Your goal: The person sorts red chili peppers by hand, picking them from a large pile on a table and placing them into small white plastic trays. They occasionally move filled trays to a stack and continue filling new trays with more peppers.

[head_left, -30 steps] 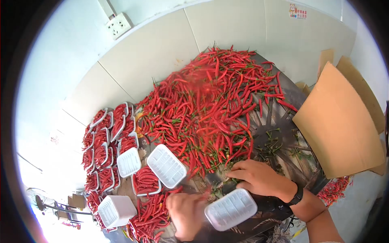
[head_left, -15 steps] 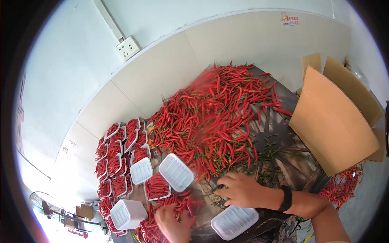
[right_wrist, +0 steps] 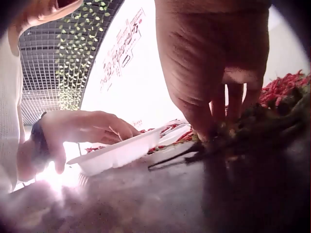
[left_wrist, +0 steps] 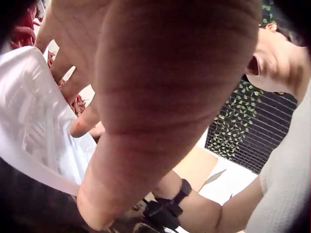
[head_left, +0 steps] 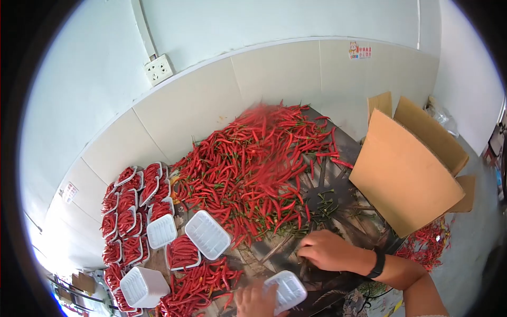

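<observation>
My left hand (head_left: 256, 301) reaches over a white plastic tray (head_left: 289, 291) at the table's front. In the right wrist view its fingers extend over the tray's near side, while the thumb hangs apart outside the rim. No chili shows in that tray. My right hand (head_left: 328, 252), wearing a black wristband (head_left: 377, 262), is right of the tray. Its fingers point down to the tabletop among loose green stems (right_wrist: 233, 133), which hide the fingertips. Just left of my left hand lies a small pile of red chilies (head_left: 198, 288).
A large heap of red chilies (head_left: 237, 164) covers the table's back. On the left stand several filled trays (head_left: 127, 219), a stack of white trays (head_left: 145, 287) and an unfilled tray (head_left: 208, 235). A cardboard box (head_left: 406, 174) stands right, with more chilies (head_left: 428, 243) below it.
My left hand has moved from the small chili pile rightward to the tray and now partly covers it. The right hand has drawn back from beside the tray. The head view has shifted.
</observation>
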A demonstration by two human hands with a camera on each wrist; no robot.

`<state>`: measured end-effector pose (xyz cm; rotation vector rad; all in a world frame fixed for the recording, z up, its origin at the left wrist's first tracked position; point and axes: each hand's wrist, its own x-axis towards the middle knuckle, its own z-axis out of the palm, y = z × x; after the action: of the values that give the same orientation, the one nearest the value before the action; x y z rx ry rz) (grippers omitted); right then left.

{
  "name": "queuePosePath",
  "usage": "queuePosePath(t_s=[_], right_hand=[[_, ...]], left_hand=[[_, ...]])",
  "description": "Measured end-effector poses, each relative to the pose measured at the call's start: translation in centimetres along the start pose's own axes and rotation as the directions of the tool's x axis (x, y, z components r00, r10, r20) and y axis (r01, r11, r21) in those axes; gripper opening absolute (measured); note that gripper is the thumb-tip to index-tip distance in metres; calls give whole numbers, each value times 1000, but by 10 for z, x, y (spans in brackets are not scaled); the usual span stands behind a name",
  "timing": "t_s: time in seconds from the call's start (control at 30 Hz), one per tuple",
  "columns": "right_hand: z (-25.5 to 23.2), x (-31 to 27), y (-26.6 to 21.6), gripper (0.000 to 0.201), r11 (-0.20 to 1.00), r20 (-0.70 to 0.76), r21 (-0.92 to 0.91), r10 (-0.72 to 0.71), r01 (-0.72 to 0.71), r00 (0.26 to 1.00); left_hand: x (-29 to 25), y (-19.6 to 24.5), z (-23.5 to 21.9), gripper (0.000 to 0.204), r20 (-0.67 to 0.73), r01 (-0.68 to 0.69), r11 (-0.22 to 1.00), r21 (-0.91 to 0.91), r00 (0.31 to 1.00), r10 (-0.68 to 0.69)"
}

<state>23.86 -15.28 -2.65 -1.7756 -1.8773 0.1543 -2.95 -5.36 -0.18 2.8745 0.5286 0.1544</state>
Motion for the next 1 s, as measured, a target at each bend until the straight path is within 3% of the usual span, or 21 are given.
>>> queuePosePath(t_s=[0.07, 0.1, 0.17, 0.2, 0.27, 0.33, 0.37, 0.47, 0.53, 0.6, 0.67, 0.73, 0.8, 0.9, 0.93, 1.0], right_hand=[[-19, -19, 8, 17, 995, 2, -18, 103, -103, 995], [-29, -24, 12, 17, 994, 13, -28, 105, -105, 994], [-47, -29, 17, 23, 957, -158, -138, 232, -255, 960], [-52, -25, 21, 23, 955, -151, -145, 236, -257, 960], [-52, -13, 38, 30, 954, -393, -93, 229, -287, 890], [-42, 0, 64, 34, 948, -417, -94, 240, -305, 876], [-37, 5, 75, 38, 944, -441, -91, 248, -318, 862], [-25, 17, 82, 40, 894, -360, -168, 337, -416, 870], [-25, 19, 73, 35, 902, -359, -188, 305, -388, 882], [-25, 19, 66, 28, 950, -224, -86, 276, -301, 935], [-23, 13, 58, 24, 947, -210, -57, 297, -315, 932], [-27, 5, 51, 24, 978, -65, -17, 205, -206, 977], [-39, -3, 38, 26, 981, 36, -35, 192, -190, 981], [-46, -17, 38, 37, 953, -106, -17, 298, -301, 949], [-44, -20, 36, 37, 952, -94, -18, 303, -306, 948], [-40, -22, 32, 44, 932, -126, -163, 307, -325, 943]], left_hand=[[5, -5, -19, 84, 16, -20, 1000, 20, 1000, 20], [9, -3, -26, 81, -31, 9, 998, -56, 999, -11], [12, -10, -26, 81, -65, -5, 998, -55, 998, 2], [16, -12, -28, 81, -94, -23, 999, -37, 995, 19], [32, -12, -36, 80, -76, -54, 997, -47, 996, 51], [51, -12, -40, 70, 36, -160, 984, -82, 986, 163], [55, -18, -32, 85, 108, -195, 980, -22, 975, 197], [67, -20, -26, 84, 117, -207, 978, -26, 971, 208], [71, -25, -19, 84, 99, -195, 979, -60, 975, 200], [73, -32, -12, 85, 86, -186, 978, -95, 977, 194], [74, -36, -6, 86, 27, -181, 966, -186, 982, 189], [73, -37, -4, 87, -10, -184, 960, -210, 982, 186], [72, -37, -6, 89, -40, -182, 955, -232, 983, 178], [71, -40, -9, 93, -77, -182, 939, -292, 983, 167], [70, -41, -10, 94, -84, -178, 936, -303, 984, 159], [71, -43, -8, 95, -94, -173, 932, -318, 984, 151]])
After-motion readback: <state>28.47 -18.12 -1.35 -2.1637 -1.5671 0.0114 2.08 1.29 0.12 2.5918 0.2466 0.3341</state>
